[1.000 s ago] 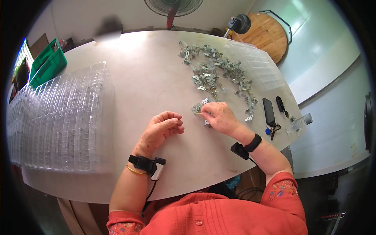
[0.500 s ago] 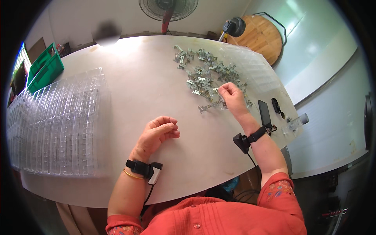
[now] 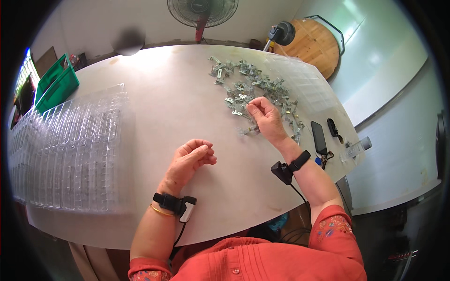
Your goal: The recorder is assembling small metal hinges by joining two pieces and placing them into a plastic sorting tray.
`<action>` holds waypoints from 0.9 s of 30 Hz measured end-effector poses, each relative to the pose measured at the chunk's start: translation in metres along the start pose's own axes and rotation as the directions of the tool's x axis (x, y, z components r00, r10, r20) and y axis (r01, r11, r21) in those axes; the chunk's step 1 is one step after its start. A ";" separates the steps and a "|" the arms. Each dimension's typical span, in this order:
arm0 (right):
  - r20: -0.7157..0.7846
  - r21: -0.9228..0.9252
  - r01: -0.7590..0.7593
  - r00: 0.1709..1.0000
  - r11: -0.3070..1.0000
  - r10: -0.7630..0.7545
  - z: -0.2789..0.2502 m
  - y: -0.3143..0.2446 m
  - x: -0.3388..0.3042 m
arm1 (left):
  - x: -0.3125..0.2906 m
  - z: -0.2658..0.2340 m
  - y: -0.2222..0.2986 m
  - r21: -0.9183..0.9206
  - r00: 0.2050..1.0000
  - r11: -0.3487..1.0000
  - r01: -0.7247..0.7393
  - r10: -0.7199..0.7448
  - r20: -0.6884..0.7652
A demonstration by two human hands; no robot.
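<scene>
Taking the surface (image 3: 164,98) as a clock face with twelve at its far edge, you have the metal pieces (image 3: 243,97) scattered from one toward three o'clock. Your hands are well apart. Your right hand (image 3: 267,121) hangs at the near side of those pieces around two, thumb and forefinger drawn together; whether they pinch a piece cannot be told, and the hand itself hides part of the spread. Your left hand (image 3: 190,161) sits close to the middle, slightly toward six, fingers loosely curled (whether anything is inside the curl cannot be seen).

Beyond the pieces, at two, lie flat clear trays (image 3: 311,86). Near three, by your right wrist, you have a dark phone (image 3: 318,137), a black item (image 3: 333,129) beside it, and a clear bottle (image 3: 358,147). A broad stack of clear trays (image 3: 75,154) fills nine, with a green crate (image 3: 58,89) at ten. A fan (image 3: 202,11) stands past twelve.
</scene>
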State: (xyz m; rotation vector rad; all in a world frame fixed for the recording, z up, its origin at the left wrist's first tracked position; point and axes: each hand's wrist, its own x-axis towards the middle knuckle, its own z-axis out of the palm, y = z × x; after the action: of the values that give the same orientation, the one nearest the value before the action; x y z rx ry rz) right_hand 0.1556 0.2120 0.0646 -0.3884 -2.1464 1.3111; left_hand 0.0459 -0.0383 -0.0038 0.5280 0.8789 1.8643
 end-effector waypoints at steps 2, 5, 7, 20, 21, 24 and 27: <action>0.062 -0.026 0.040 0.997 0.999 -0.038 0.011 -0.003 -0.008 | 0.000 0.002 0.001 0.009 1.000 1.000 -0.010 0.010 -0.024; 0.141 -0.072 0.159 0.979 0.985 -0.148 0.034 -0.004 -0.025 | 0.003 0.002 0.002 0.027 0.990 0.997 -0.077 0.080 -0.120; 0.213 -0.079 0.346 0.922 0.935 -0.324 0.049 -0.006 -0.031 | 0.004 0.003 0.001 0.107 0.970 0.987 -0.118 0.138 -0.202; 0.232 -0.063 0.494 0.852 0.867 -0.469 0.077 -0.010 -0.032 | 0.001 0.006 0.001 0.425 0.950 0.901 -0.086 0.202 -0.238; 0.219 -0.085 0.502 0.852 0.861 -0.476 0.078 -0.009 -0.033 | 0.002 0.006 0.000 0.426 0.949 0.899 -0.099 0.214 -0.231; 0.199 -0.096 0.507 0.853 0.857 -0.482 0.080 -0.007 -0.033 | 0.000 0.007 0.001 0.425 0.948 0.900 -0.103 0.218 -0.231; 0.159 -0.047 0.443 0.888 0.895 -0.431 0.082 -0.004 -0.037 | 0.001 0.009 0.002 0.409 0.951 0.907 -0.100 0.208 -0.227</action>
State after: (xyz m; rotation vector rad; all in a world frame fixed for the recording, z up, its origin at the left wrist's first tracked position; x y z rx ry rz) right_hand 0.1341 0.1327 0.0283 0.1654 -2.2398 1.0177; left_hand 0.0507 -0.0350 0.0039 0.6141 1.4499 1.9380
